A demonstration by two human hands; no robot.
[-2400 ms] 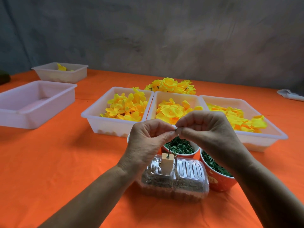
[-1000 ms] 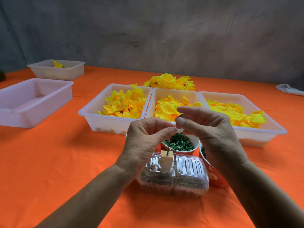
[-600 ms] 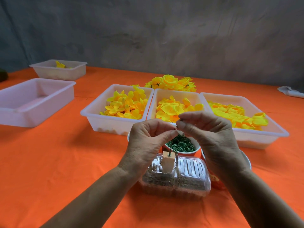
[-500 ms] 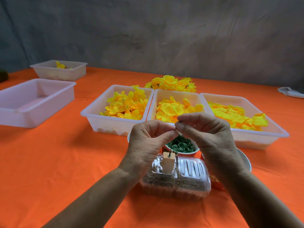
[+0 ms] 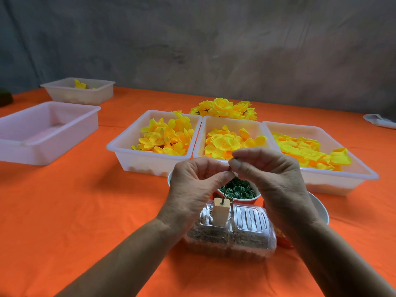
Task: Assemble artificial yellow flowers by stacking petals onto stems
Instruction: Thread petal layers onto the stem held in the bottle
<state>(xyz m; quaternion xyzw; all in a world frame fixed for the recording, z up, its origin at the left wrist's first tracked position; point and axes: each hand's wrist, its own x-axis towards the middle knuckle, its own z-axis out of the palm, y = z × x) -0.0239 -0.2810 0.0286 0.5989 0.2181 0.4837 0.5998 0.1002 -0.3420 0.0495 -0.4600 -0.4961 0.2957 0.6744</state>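
Both hands are up over the bowls, fingertips meeting. Left hand (image 5: 194, 183) and right hand (image 5: 265, 174) each pinch some tiny dark bit (image 5: 230, 167) between thumb and fingers, prob a small green part or the stem tip, too small to tell tbh. So both are clamped on that same little thing, nothing else in either hand.

No petal on it yet imo. Petals sit in the three trays: left tray (image 5: 150, 159), mid tray (image 5: 198, 142), right tray (image 5: 342, 181). Finished flowers (image 5: 222, 108) are piled behind them. Green rings (image 5: 237, 188) fill the bowl just under the fingers. A wood block (image 5: 220, 213) with a pin stands on the clear box (image 5: 246, 241), right below the left hand.

For this bit: keep the pinch light and close to the tip so the piece doesn't bend or pop out, line the hole up w/ the stem before pushing, and work over the bowl so a drop lands there, not on the cloth (image 5: 64, 211).

No readable labels or brands anywhere. The red cup (image 5: 282, 241) by the right wrist has some print but it's hidden.
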